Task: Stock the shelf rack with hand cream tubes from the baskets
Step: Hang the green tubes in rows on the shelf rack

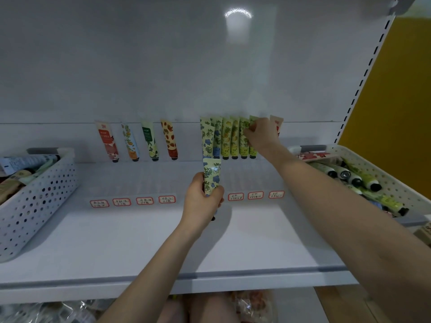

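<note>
Looking down over the wide white metal shelf (140, 248), I see it carries everything else, with a white back panel (163, 66) rising behind it. At the far left stands a white perforated plastic basket (39, 197) holding assorted tubes, and at the far right a second white perforated basket (396, 183) filled with pale green, black-capped hand cream tubes (363, 180).

Along the back, tubes stand cap-down, leaning on the panel. Four are spaced apart on the left: a red-and-white tube (107, 142), an orange-patterned white tube (130, 142), a green-labelled tube (149, 141) and a strawberry-print tube (169, 139). To their right, a tight row of floral tubes (224, 138) runs from blue-flowered through yellow to green, each touching its neighbour.

My right hand (262, 134) reaches to the right end of that row, its grip pinched closed on the top of a green leaf-print tube (252, 145) standing there; a peach-coloured tube (277, 121) shows just behind the hand. My left hand (201, 199) hangs above the middle of the shelf, its grip wrapped firmly around the lower part of a cream tube with blue flowers (211, 174), held upright just in front of the row.

Small red-bordered handwritten labels (144, 201) line the shelf; I cannot read their writing.
</note>
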